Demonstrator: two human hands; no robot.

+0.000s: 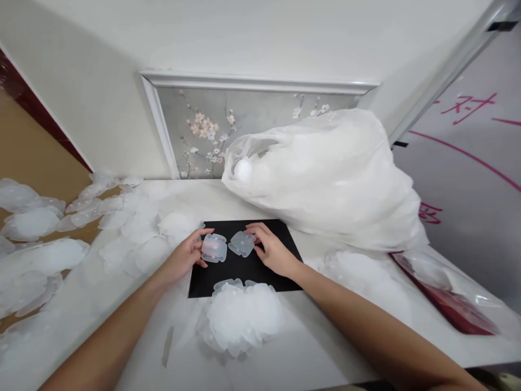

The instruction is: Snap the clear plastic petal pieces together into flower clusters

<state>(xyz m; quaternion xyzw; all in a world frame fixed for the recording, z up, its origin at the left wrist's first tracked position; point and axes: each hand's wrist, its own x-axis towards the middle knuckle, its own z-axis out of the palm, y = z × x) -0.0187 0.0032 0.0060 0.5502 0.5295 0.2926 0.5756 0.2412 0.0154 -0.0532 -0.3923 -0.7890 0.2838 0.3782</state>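
Over a black mat [244, 276] on the white table, each of my hands grips a translucent, frosted plastic piece with notched, rounded edges. My left hand [186, 255] pinches the left plastic piece [214, 248] at its left edge, and a fingertip shows pinkish through it. The right plastic piece [241, 244], tilted a little, is held at its right side by the fingers of my right hand [273, 251]. A narrow gap separates the two pieces. Nearer to me, a heap of similar pieces [244, 317] overlaps the mat's front edge.
A large white plastic bag [325, 174] of pieces lies behind the mat, its mouth facing left. More loose pieces [142, 239] spread across the left side, some on brown cardboard [36, 136]. Another pile [362, 277] sits under my right forearm's far side, near a red, plastic-wrapped item [459, 309].
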